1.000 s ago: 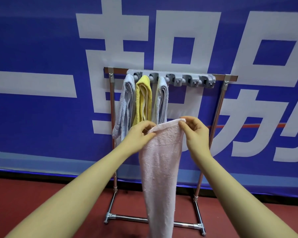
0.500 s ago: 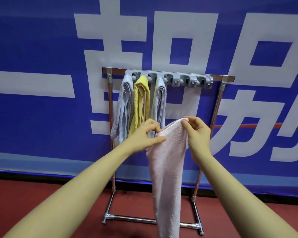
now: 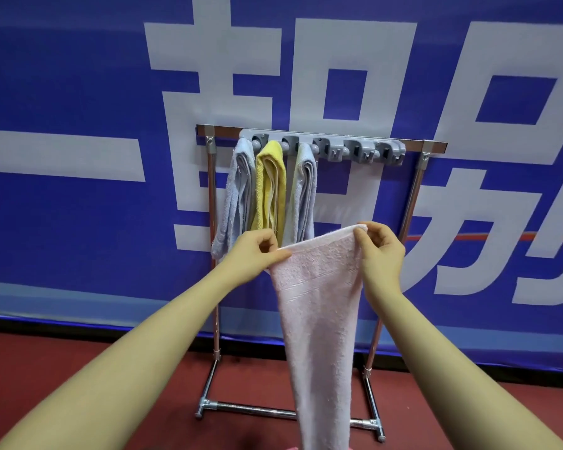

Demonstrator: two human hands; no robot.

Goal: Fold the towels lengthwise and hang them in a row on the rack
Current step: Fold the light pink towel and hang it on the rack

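Pinching pink towel (image 3: pixel 319 306), both hands' fingers (image 3: pixel 359 235)

head cam, one view only | worn on person's head, wide-angle, faces forward and slightly down | rack (image 3: pixel 319 147) mid-frame, near, just past arm's reach | blue banner (image 3: pixel 78 76) close behind rack, fills upper frame | red floor (image 3: pixel 78 368) along bottom edge | both forearms enter from lower corners
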